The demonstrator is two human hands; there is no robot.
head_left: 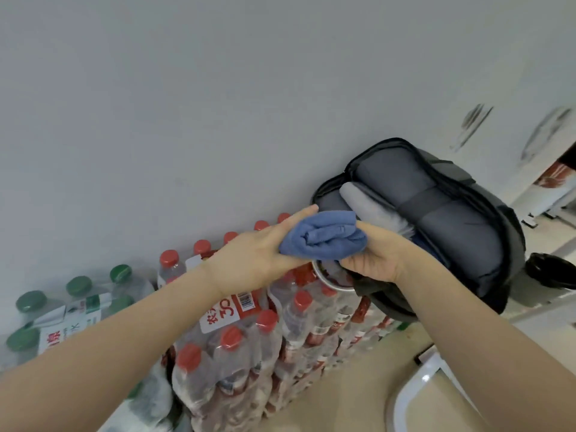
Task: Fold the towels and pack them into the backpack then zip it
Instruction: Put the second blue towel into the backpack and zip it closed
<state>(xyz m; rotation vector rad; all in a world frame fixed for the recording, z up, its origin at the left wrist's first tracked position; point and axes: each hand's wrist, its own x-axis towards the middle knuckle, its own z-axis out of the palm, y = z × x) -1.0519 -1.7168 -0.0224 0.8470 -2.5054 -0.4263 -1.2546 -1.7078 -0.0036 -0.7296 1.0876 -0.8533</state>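
A folded blue towel point(324, 236) is held between my two hands just in front of the open grey backpack point(448, 213). My left hand point(258, 257) grips its left end, fingers stretched along the top and thumb underneath. My right hand point(374, 257) grips the right end from below. The backpack stands against the wall with its main compartment unzipped. A folded light grey towel point(367, 207) lies inside the opening, directly behind the blue one.
Shrink-wrapped packs of red-capped water bottles point(249, 347) are stacked below my hands, with green-capped bottles point(78, 304) to the left. A grey wall point(218, 104) rises behind. A black object point(551, 269) sits right of the backpack, and a white chair frame point(414, 397) stands at lower right.
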